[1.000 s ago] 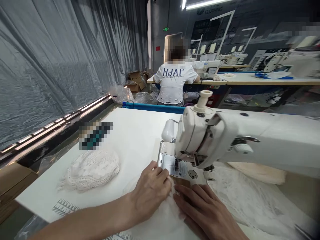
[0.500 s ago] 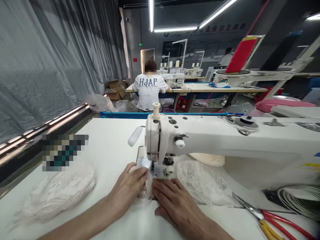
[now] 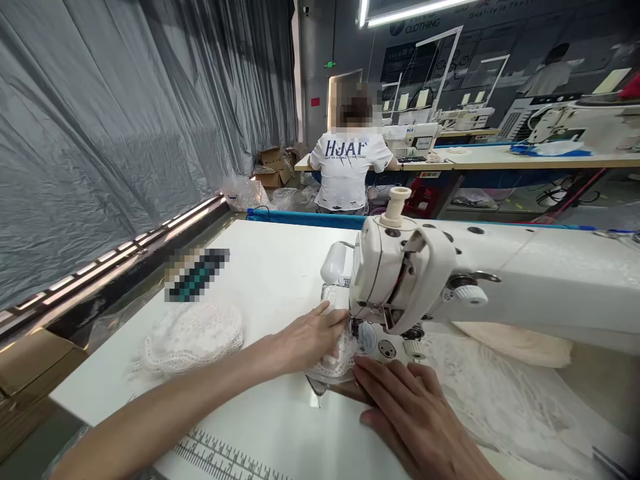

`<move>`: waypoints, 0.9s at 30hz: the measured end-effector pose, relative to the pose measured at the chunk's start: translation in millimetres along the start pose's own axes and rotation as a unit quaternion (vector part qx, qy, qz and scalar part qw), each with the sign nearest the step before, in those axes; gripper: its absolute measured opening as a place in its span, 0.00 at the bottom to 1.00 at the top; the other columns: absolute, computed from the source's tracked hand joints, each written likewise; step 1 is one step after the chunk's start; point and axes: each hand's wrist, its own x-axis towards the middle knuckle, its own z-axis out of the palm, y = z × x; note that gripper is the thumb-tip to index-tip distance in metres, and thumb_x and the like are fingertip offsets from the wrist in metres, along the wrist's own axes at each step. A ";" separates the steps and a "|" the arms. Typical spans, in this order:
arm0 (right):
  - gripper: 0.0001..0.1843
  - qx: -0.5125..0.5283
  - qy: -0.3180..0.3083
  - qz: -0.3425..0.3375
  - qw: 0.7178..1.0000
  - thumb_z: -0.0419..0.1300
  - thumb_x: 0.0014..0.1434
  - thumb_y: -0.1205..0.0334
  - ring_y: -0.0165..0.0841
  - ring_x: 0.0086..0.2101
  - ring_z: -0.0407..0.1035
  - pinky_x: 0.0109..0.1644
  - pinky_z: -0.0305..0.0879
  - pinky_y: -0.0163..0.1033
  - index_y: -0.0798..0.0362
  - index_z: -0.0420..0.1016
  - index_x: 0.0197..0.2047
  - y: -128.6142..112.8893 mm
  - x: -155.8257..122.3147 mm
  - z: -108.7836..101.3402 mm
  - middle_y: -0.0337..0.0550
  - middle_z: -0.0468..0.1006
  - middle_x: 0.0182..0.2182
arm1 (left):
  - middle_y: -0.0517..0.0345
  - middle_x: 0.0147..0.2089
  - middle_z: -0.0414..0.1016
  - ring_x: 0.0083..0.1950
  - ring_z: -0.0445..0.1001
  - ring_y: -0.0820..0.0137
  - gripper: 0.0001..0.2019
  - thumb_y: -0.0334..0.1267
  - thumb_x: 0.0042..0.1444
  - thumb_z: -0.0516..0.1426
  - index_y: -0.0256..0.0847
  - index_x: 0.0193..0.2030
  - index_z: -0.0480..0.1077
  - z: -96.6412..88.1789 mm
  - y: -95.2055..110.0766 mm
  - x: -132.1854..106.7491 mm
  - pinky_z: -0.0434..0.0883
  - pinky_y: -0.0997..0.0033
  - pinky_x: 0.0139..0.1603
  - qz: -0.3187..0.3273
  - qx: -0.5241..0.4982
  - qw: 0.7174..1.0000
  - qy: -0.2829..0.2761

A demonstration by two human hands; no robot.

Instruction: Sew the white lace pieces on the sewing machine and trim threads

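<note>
A narrow piece of white lace (image 3: pixel 330 367) lies at the needle of a white sewing machine (image 3: pixel 505 267). My left hand (image 3: pixel 317 337) has its fingers curled onto that lace, left of the needle; the fingertips are partly hidden. My right hand (image 3: pixel 407 407) lies flat with its fingers stretched out, the index fingertip touching the lace's front edge. The presser foot (image 3: pixel 355 327) shows just beneath the machine head. To the right, under the machine arm, a larger spread of white lace (image 3: pixel 500 380) rests beside a cream-coloured piece (image 3: pixel 520 340).
A stack of white lace pieces (image 3: pixel 195 337) sits on the left of the white table (image 3: pixel 280 260). A printed ruler scale (image 3: pixel 220 457) runs along the front edge. Cardboard (image 3: pixel 37 387) stands at lower left. Ahead, a person in a white shirt (image 3: pixel 345 170) sits at another table.
The camera view has turned left and moved closer to the machine head, so the red-handled scissors have left the view. Both hands stay at the lace by the needle.
</note>
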 end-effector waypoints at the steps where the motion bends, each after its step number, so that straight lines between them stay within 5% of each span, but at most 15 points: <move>1: 0.19 -0.001 0.002 -0.002 1.000 0.55 0.63 0.58 0.36 0.43 0.69 0.43 0.58 0.41 0.55 0.68 0.55 0.2 -0.7 0.8 0.46 0.76 0.50 | 0.43 0.54 0.66 0.53 0.68 0.63 0.15 0.27 0.56 0.54 0.32 0.51 0.63 -0.2 -1.2 1.1 0.58 0.60 0.63 0.008 -0.006 1.000 -0.004; 10: 0.18 0.016 0.012 0.029 0.999 0.53 0.65 0.58 0.37 0.44 0.68 0.46 0.56 0.42 0.55 0.69 0.55 -2.3 -3.7 7.1 0.46 0.75 0.51 | 0.47 0.46 0.70 0.52 0.68 0.63 0.17 0.24 0.53 0.55 0.32 0.50 0.64 -8.3 -5.5 8.6 0.67 0.69 0.53 0.010 -0.042 0.999 -0.018; 18: 0.17 -0.005 0.014 -0.010 1.000 0.54 0.64 0.59 0.36 0.45 0.69 0.46 0.57 0.41 0.56 0.70 0.54 4.1 -2.7 5.7 0.46 0.75 0.51 | 0.46 0.53 0.68 0.53 0.68 0.68 0.13 0.24 0.59 0.50 0.33 0.50 0.65 -3.2 1.5 -4.9 0.56 0.64 0.63 0.019 -0.018 0.998 0.053; 24: 0.13 0.035 0.035 0.006 0.999 0.54 0.65 0.61 0.35 0.44 0.70 0.45 0.56 0.42 0.54 0.72 0.50 1.9 -3.6 6.4 0.44 0.78 0.48 | 0.56 0.42 0.74 0.42 0.71 0.72 0.09 0.38 0.64 0.51 0.36 0.41 0.69 -3.7 22.8 -18.8 0.64 0.67 0.48 0.053 0.029 0.994 0.090; 27: 0.11 0.040 0.022 0.003 0.999 0.56 0.63 0.62 0.34 0.43 0.70 0.45 0.55 0.40 0.54 0.73 0.48 2.6 -3.5 3.9 0.43 0.79 0.46 | 0.58 0.38 0.74 0.39 0.71 0.73 0.09 0.35 0.64 0.50 0.36 0.35 0.69 -1.1 25.9 -19.7 0.64 0.68 0.44 0.046 0.047 0.993 0.103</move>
